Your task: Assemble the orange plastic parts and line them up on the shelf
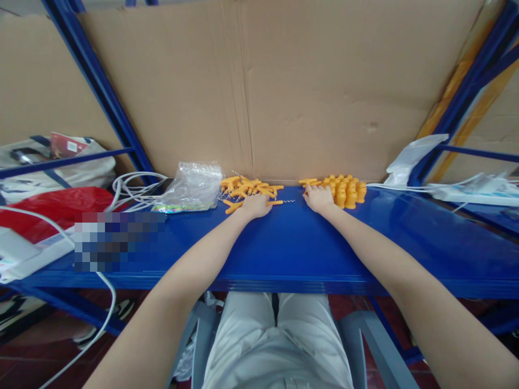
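Crosswise, the left hand [257, 205] is clamping its fingers on a yellow corkscrew [276, 202] — its coil is pointing rightward, toward the right hand [319, 198], whose grip I cannot tell.

Pale trousers [304, 319], perhaps a greyish top [279, 359].

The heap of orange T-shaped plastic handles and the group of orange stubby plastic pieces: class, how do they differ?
The handle heap lies jumbled; the stubby group stands upright, closely packed. Thin spirals show around the handle heap, none around the stubby group. The handle heap is by the left hand, the stubby group by the right hand. Both are orange.
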Demonstrator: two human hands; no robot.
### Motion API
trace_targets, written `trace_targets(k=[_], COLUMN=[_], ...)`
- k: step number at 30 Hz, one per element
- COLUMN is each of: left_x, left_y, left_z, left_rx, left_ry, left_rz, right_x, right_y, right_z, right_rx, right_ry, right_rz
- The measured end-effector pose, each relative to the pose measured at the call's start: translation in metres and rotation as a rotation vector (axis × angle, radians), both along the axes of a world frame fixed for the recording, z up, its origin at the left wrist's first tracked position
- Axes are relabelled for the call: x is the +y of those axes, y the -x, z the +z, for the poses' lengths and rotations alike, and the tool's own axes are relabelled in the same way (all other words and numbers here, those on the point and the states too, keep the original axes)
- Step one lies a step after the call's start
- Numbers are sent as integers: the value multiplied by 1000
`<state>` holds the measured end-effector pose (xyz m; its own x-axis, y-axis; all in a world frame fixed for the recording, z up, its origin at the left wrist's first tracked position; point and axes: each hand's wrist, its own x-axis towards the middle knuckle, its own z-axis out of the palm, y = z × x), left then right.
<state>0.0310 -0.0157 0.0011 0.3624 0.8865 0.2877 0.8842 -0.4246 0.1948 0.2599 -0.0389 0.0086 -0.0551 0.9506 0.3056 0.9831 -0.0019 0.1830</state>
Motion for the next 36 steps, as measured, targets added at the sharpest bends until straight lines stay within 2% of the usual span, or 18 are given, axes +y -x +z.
trace_targets(k=[8, 19, 25, 28, 32, 36], left_x=[-24, -24, -25, -25, -25, -26], left_y=[-8, -9, -9, -9, -9, -9], left_z=[20, 20, 21, 21, 21, 22], left_rx=[297, 300, 295, 274, 265, 267], left_ry=[69, 73, 88, 86, 87, 95], left_rz=[81, 92, 87, 84, 81, 84], right_x=[4, 5, 5, 5, 2, -6], right_y=[-4, 1, -4, -7, -15, -31], right_z=[0, 3, 0, 13, 44, 61], right_rx=[15, 59, 25, 36, 144, 170], right_ry=[68, 108, 44, -15, -89, 12], right_rz=[9, -48, 18, 38, -57, -176])
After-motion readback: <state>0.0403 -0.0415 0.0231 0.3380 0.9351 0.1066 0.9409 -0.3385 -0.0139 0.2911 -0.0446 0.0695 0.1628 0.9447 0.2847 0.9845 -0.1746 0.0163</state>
